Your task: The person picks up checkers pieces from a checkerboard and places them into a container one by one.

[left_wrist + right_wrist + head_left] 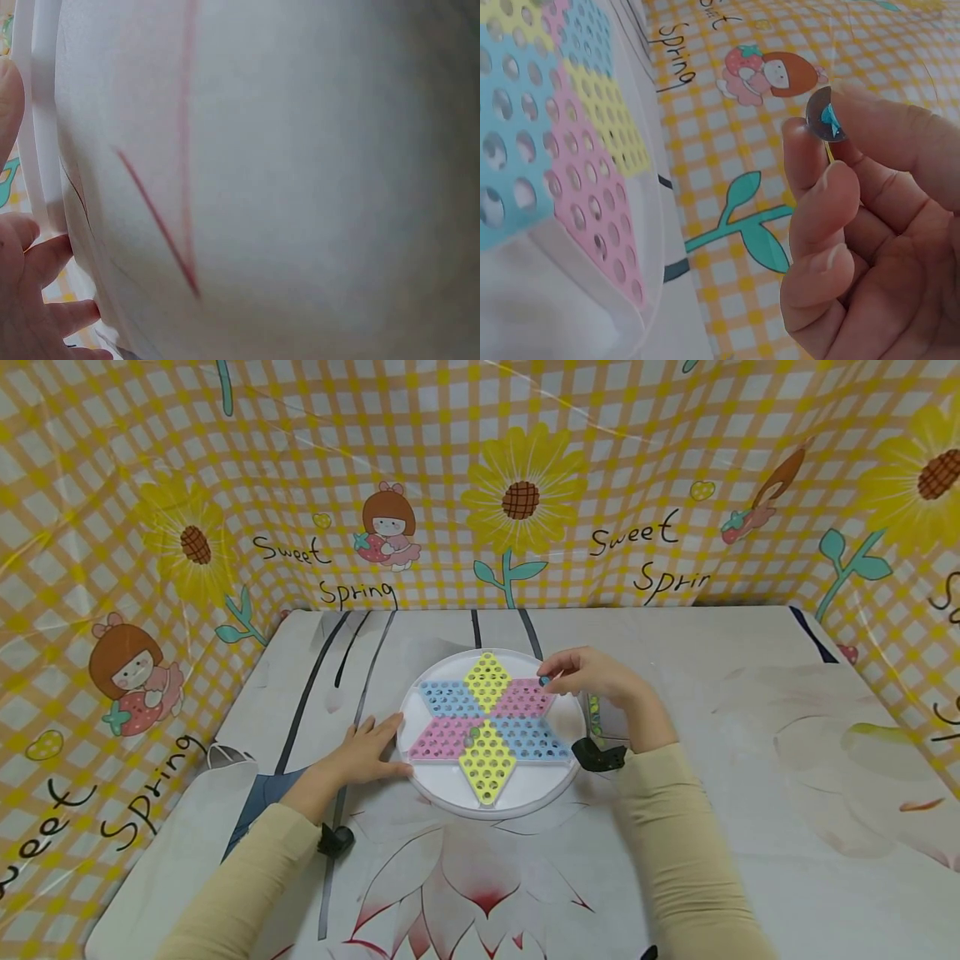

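Note:
A round white Chinese checkers board point(450, 789) with yellow, pink and blue holed sections lies on the table. My right hand point(596, 677) is above its right-hand pink section. Between thumb and forefinger, this hand pinches a glass marble point(823, 116) with a blue swirl inside; the other fingers are curled. My left hand point(367, 752) rests at the board's left rim, fingers spread and nothing in its grip. A pale glass marble point(473, 733) sits on the board near its centre, by the edge of the pink and yellow sections.
Right of the board, partly behind my right forearm, stands a clear container point(595, 717) with greenish marbles. A black strap end point(600, 755) hangs from the right wrist over the board's edge. Yellow checked cloth point(435, 460) walls the far side and left of the table.

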Demonstrator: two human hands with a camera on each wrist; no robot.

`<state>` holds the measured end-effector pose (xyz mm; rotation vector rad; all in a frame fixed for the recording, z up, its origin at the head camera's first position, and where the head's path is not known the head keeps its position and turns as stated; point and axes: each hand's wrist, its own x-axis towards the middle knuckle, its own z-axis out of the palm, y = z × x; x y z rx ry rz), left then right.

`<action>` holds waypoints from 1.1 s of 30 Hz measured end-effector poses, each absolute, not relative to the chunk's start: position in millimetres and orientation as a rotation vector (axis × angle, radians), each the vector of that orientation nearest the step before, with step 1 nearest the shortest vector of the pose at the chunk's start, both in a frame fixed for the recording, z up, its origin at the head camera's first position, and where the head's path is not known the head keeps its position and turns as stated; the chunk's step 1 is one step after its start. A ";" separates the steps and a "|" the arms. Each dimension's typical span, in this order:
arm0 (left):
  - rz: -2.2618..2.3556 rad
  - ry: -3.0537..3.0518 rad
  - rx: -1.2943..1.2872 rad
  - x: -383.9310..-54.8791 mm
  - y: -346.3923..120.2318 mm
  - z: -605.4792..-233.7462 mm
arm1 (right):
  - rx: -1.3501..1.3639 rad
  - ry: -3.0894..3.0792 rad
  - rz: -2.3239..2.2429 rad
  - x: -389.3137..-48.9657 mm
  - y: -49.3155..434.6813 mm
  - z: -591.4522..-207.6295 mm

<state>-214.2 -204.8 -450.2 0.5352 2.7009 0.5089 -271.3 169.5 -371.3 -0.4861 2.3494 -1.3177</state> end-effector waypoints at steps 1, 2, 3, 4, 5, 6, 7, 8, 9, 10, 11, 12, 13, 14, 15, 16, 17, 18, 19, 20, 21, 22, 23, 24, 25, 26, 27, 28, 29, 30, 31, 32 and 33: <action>0.514 2.699 0.534 -214.0 -204.9 -450.1 | -0.471 2.357 -1.315 -270.9 171.7 -370.6; 0.523 2.698 0.534 -213.6 -205.2 -450.0 | -0.460 2.367 -1.311 -270.6 173.8 -370.1; 0.539 2.697 0.539 -212.9 -205.3 -449.4 | -0.452 2.379 -1.305 -270.4 176.2 -369.6; 0.553 2.695 0.542 -212.2 -205.3 -448.8 | -0.444 2.385 -1.304 -270.2 178.6 -369.2; 0.570 2.694 0.550 -211.8 -205.6 -448.6 | -0.440 2.394 -1.298 -270.1 181.0 -368.8; 0.587 2.695 0.563 -210.9 -205.6 -447.6 | -0.434 2.396 -1.302 -270.0 183.2 -368.4; 0.596 2.695 0.570 -210.3 -205.7 -447.1 | -0.427 2.406 -1.298 -270.2 185.6 -368.1; 0.602 2.696 0.574 -209.9 -205.7 -446.8 | -0.420 2.415 -1.294 -270.5 188.1 -368.0; 0.605 2.696 0.578 -209.8 -205.9 -446.9 | -0.413 2.425 -1.289 -270.8 190.7 -367.8; 0.598 2.697 0.575 -210.1 -205.8 -447.3 | -0.403 2.432 -1.284 -271.1 193.1 -367.6; 0.593 2.698 0.574 -210.7 -206.0 -448.2 | -0.391 2.444 -1.273 -271.4 195.7 -367.6; 0.583 2.700 0.569 -211.1 -206.0 -448.7 | -0.379 2.455 -1.266 -271.6 198.2 -367.5; 0.565 2.701 0.560 -211.9 -206.2 -449.9 | -0.367 2.471 -1.253 -271.9 201.0 -367.6; 0.550 2.702 0.551 -212.6 -206.1 -450.5 | -0.360 2.482 -1.243 -272.1 203.5 -367.6; 0.539 2.703 0.548 -213.2 -206.1 -451.2 | -0.356 2.492 -1.235 -272.3 206.1 -367.6; 0.525 2.703 0.541 -213.9 -205.9 -451.5 | -0.348 2.503 -1.226 -272.3 208.5 -367.4; 0.514 2.703 0.537 -214.3 -205.8 -451.7 | -0.346 2.511 -1.222 -272.2 211.1 -367.1; 0.506 2.704 0.536 -214.3 -205.5 -451.2 | -0.345 2.519 -1.219 -272.0 213.4 -366.6; 0.501 2.705 0.536 -214.3 -205.3 -451.0 | -0.342 2.528 -1.212 -271.6 215.8 -366.0; 0.499 2.703 0.530 -214.2 -204.9 -450.5 | -0.334 2.530 -1.210 -271.1 218.2 -365.4; 0.499 2.704 0.533 -214.0 -204.8 -450.3 | -0.327 2.536 -1.204 -270.7 220.7 -364.9; 0.500 2.704 0.536 -213.8 -204.6 -450.1 | -0.317 2.541 -1.200 -270.2 223.2 -364.3; 0.503 2.705 0.540 -213.6 -204.6 -449.9 | -0.310 2.543 -1.200 -269.9 225.7 -364.0; 0.506 2.705 0.540 -213.5 -204.4 -449.9 | -0.300 2.545 -1.200 -269.6 228.4 -363.6; 0.506 2.704 0.536 -213.4 -204.2 -449.9 | -0.289 2.548 -1.202 -269.4 231.1 -363.4; 0.508 2.704 0.536 -213.2 -204.1 -449.9 | -0.283 2.550 -1.205 -269.3 233.7 -363.2; 0.511 2.705 0.539 -213.2 -204.0 -450.2 | -0.280 2.552 -1.208 -269.3 236.4 -362.9; 0.513 2.704 0.538 -213.2 -203.8 -450.2 | -0.273 2.553 -1.210 -269.2 239.0 -362.6; 0.515 2.704 0.537 -213.1 -203.7 -450.2 | -0.268 2.555 -1.210 -269.2 241.8 -362.5; 0.515 2.704 0.535 -213.1 -203.7 -450.2 | -0.260 2.556 -1.211 -269.0 244.4 -362.2; 0.516 2.703 0.534 -213.1 -203.7 -450.0 | -0.253 2.557 -1.211 -268.9 246.9 -362.2; 0.516 2.702 0.533 -213.1 -203.7 -449.9 | -0.247 2.556 -1.210 -268.6 249.4 -362.1; 0.516 2.700 0.529 -213.1 -203.8 -449.7 | -0.241 2.558 -1.206 -268.3 251.7 -362.2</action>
